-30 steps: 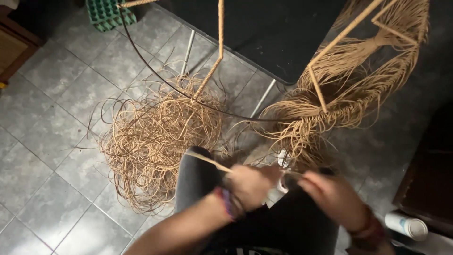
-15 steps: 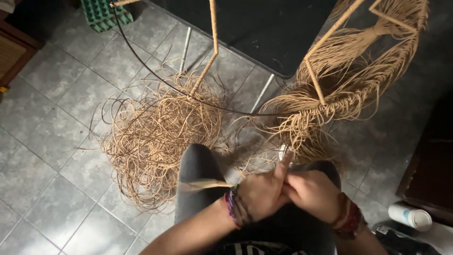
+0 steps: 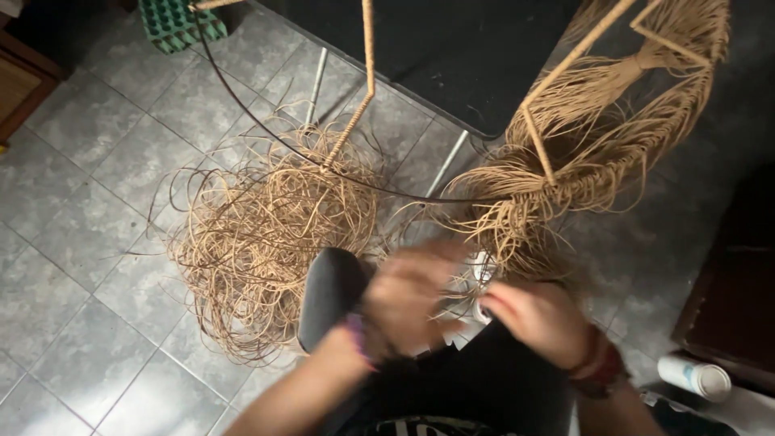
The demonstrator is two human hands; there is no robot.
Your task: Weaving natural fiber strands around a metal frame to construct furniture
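My left hand (image 3: 412, 300) is blurred by motion above my lap, fingers spread loosely; I cannot tell whether it holds anything. Just to its right, my right hand (image 3: 539, 319) has its fingers curled around a small white object (image 3: 483, 312). Both hands sit just below a thick hanging bundle of tan rattan strands (image 3: 557, 182). The bundle is tied onto a frame of rattan-wrapped rods (image 3: 565, 69). My dark-clad knee (image 3: 331, 291) points toward a loose pile of rattan strands (image 3: 270, 234) on the floor.
A thin dark metal hoop (image 3: 266, 133) curves over the pile, joined to a wrapped upright rod (image 3: 367, 56). The floor is grey tile (image 3: 73, 242). A green crate (image 3: 173, 20) is at the top left, a white can (image 3: 696, 376) at the lower right, and dark furniture (image 3: 731, 299) at the right.
The hands were spread apart with a strand stretched between them, then closed together. Now the left hand has lifted and blurs over the lap, and the strand is no longer visible.
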